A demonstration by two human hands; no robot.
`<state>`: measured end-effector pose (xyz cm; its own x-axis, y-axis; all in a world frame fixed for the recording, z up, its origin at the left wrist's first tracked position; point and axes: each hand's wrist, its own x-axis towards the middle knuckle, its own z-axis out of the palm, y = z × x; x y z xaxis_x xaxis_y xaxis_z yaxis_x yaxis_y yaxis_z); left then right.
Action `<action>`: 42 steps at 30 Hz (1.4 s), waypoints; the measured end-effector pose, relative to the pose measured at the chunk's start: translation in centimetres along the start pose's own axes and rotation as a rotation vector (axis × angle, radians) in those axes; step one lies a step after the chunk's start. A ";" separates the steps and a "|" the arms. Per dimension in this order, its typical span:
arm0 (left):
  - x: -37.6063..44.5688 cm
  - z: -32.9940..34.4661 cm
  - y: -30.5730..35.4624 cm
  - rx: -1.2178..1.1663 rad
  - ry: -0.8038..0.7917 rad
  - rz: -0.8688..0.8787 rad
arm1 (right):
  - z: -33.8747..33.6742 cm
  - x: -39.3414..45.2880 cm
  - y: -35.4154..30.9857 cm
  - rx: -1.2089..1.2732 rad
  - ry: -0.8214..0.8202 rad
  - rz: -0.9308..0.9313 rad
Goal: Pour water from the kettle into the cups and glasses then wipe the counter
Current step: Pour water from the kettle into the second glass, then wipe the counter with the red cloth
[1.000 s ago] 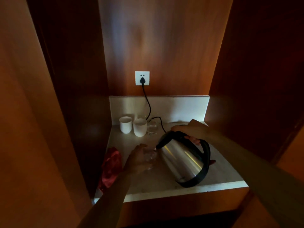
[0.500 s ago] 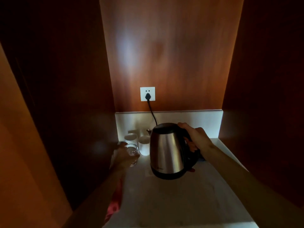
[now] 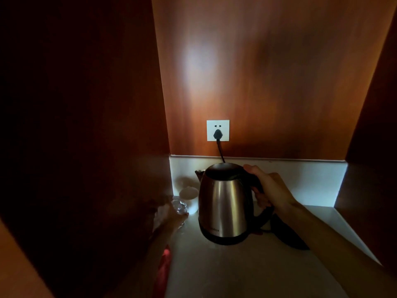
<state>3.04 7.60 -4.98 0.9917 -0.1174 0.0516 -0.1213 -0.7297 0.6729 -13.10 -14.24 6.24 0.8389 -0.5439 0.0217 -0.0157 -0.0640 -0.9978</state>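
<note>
A steel kettle [image 3: 223,203] with a black lid and handle stands upright in the middle of the pale counter [image 3: 236,267]; whether it touches the counter I cannot tell. My right hand [image 3: 270,190] grips its handle from the right. At the dim left wall my left hand [image 3: 169,220] holds a clear glass [image 3: 179,206], low by the counter. Just behind the glass stands a white cup [image 3: 190,197]. Other cups behind the kettle are hidden.
A red cloth [image 3: 164,267] lies along the counter's left edge. The kettle's black base [image 3: 287,233] sits to the right, its cord [image 3: 220,150] running up to a white wall socket [image 3: 218,130]. Wooden walls close in on both sides.
The kettle went from tilted over the glass to upright and moved back toward the wall. My left hand carried the glass left and back toward the cups.
</note>
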 end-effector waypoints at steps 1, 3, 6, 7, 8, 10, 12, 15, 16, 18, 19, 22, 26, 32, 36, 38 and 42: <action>0.4 0.4 -0.2 0.003 0.003 -0.003 | 0.0 0.4 0.0 -0.001 -0.001 -0.008; 0.8 0.8 -0.2 0.017 -0.001 -0.017 | 0.1 1.0 0.0 0.001 0.008 -0.021; 1.4 1.2 0.0 0.016 0.009 -0.052 | 0.0 1.6 0.1 -0.005 0.014 -0.028; 1.5 1.3 -0.1 0.018 0.022 -0.054 | 0.0 1.8 0.1 -0.007 0.014 -0.029; 1.6 1.4 -0.1 0.019 0.026 -0.062 | -0.1 1.9 0.3 -0.008 0.013 -0.029; 1.8 1.7 -0.3 0.023 0.020 -0.072 | -0.3 2.1 0.4 -0.010 0.014 -0.025; 2.2 2.0 -0.5 0.026 -0.003 -0.086 | -0.6 2.0 0.7 -0.003 0.020 -0.017; 2.3 2.0 -0.3 0.068 -0.015 -0.071 | -1.2 1.4 1.0 0.027 0.036 -0.004; 2.2 2.0 -0.2 0.086 -0.021 -0.054 | -1.5 1.1 1.1 0.034 0.044 0.000; 1.9 1.9 0.0 0.111 -0.007 -0.019 | -1.9 0.5 1.2 0.039 0.073 0.010; 1.5 1.7 0.1 0.129 0.013 0.006 | -2.2 0.1 1.2 0.038 0.094 0.014; 0.0 1.2 0.7 0.204 0.096 0.116 | -3.1 -1.4 1.4 0.046 0.141 0.022; -3.5 1.0 2.5 0.178 0.029 0.312 | -5.2 -3.4 1.9 0.078 0.223 0.036; -6.8 2.5 1.2 0.444 -0.095 0.486 | -9.5 -4.3 3.1 0.040 0.381 0.072; -7.2 3.5 -8.3 0.708 0.049 0.474 | -12.3 -3.3 4.6 0.012 0.490 0.096; -7.8 4.7 -14.8 0.890 0.004 0.402 | -13.2 -2.6 5.5 -0.004 0.517 0.102; -11.0 4.5 -15.4 0.777 0.010 0.389 | -14.1 -1.2 6.7 -0.042 0.562 0.112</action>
<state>-6.19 17.13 -19.24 0.8739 -0.4505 0.1824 -0.4419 -0.8927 -0.0877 -21.92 -25.78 0.37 0.4125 -0.9100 -0.0425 -0.1189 -0.0076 -0.9929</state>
